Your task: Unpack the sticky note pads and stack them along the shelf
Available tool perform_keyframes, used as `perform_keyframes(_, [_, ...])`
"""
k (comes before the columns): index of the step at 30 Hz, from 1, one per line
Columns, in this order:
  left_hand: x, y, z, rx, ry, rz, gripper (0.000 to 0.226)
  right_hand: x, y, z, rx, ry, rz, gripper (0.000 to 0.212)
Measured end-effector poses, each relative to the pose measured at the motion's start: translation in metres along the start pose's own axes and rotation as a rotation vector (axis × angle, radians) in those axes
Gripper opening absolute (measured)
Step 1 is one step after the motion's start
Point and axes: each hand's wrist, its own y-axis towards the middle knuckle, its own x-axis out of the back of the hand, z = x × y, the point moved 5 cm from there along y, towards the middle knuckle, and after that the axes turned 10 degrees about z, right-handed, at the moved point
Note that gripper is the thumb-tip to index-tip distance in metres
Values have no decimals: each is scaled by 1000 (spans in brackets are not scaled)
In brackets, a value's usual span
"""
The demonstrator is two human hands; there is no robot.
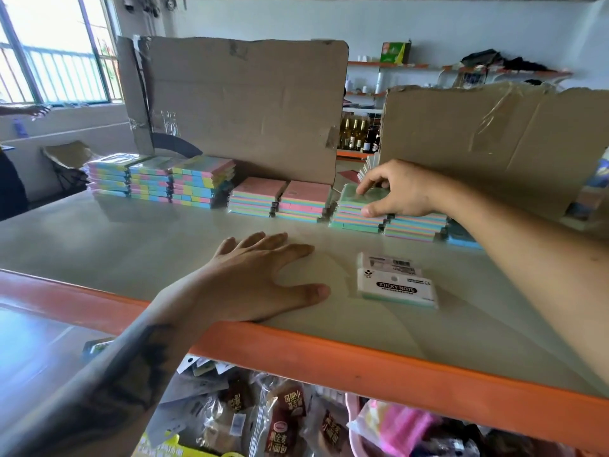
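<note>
Your left hand lies flat on the shelf, fingers spread — holding nothing; your right hand pinches the top pad of a stack, fingers curled.

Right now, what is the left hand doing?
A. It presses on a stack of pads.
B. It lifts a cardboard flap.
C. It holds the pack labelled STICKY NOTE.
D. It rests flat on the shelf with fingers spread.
D: the left hand lies palm down on the shelf, holding nothing, beside the STICKY NOTE pack; it is the right hand that touches a stack of pads.
</note>
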Motion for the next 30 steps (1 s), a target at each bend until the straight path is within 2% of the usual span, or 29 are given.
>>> perform_keyframes(6, [1, -1, -1, -1, -7, 2, 105, -3, -12, 2, -13, 27, -1, 43])
perform_keyframes(10, [4, 1, -3, -31, -33, -33, 103, 7, -49, 18, 0, -30, -107, 48])
perform_keyframes(13, [8, 3, -7, -66, -35, -77, 101, 0, -89, 29, 65, -5, -72, 34])
perform_keyframes(15, [11, 3, -15, -99, -74, -138, 94, -14, -114, 31, 77, 21, 45, 30])
perform_keyframes(18, [14, 6, -31, -158, -223, -209, 79, -36, -134, 25, 57, 34, 186, 44])
perform_keyframes(20, [15, 8, -44, -227, -285, -204, 74, -44, -138, 20, 58, 87, 164, 47])
perform_keyframes(25, [14, 6, -70, -393, -348, -209, 61, -45, -148, 17, 99, 262, 10, 37])
perform_keyframes(30, [24, -2, -78, -503, -412, -455, 17, -37, -166, 21, 157, 660, -63, 26])
